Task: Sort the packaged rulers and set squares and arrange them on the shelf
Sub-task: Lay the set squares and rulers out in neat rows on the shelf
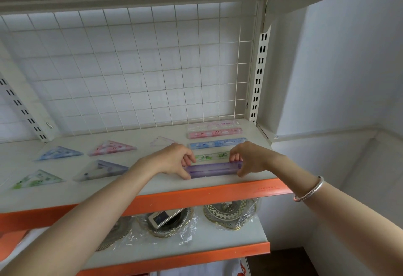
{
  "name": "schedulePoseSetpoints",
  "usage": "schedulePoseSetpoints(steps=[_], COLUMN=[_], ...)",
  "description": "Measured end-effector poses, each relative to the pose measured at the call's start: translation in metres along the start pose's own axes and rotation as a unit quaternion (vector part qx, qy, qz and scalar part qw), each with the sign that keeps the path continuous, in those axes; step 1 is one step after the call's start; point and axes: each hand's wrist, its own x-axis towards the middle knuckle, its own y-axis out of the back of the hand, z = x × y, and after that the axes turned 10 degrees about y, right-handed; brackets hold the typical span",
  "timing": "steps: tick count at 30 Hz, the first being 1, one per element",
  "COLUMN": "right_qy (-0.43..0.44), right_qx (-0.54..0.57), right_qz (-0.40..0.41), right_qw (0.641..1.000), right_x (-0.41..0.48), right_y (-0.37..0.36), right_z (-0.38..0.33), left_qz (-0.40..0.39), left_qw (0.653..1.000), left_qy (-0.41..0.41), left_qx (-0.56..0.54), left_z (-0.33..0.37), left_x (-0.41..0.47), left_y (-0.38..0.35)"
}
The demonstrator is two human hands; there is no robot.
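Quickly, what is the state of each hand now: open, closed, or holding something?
Left hand: holding, it pinches the left end of the purple ruler.
Right hand: holding, it pinches the right end of the same ruler.

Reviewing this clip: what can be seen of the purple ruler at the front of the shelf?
The purple ruler is a long, translucent violet strip, seemingly plastic in a clear wrapper; its markings are too blurred to read. It appears to lie flat, lengthwise near the front edge of the shelf, just in front of the green ruler. The left hand pinches its left end and the right hand its right end, thumbs in front, fingers behind.
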Motion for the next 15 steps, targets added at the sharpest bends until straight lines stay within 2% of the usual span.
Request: schedulePoseSetpoints(steps=[15], right_qy=[-0.012], right_qx=[-0.013], right_qz=[-0.005], right_qw=[1.000], right_x=[0.0019], right_y=[-0.0004], right_z=[0.0001], left_qz=[0.020], left_qw=[1.000], left_qy=[0.013], left_qx=[0.007], left_z=[0.0026], left_x=[0.0039], left_y=[-0.0108])
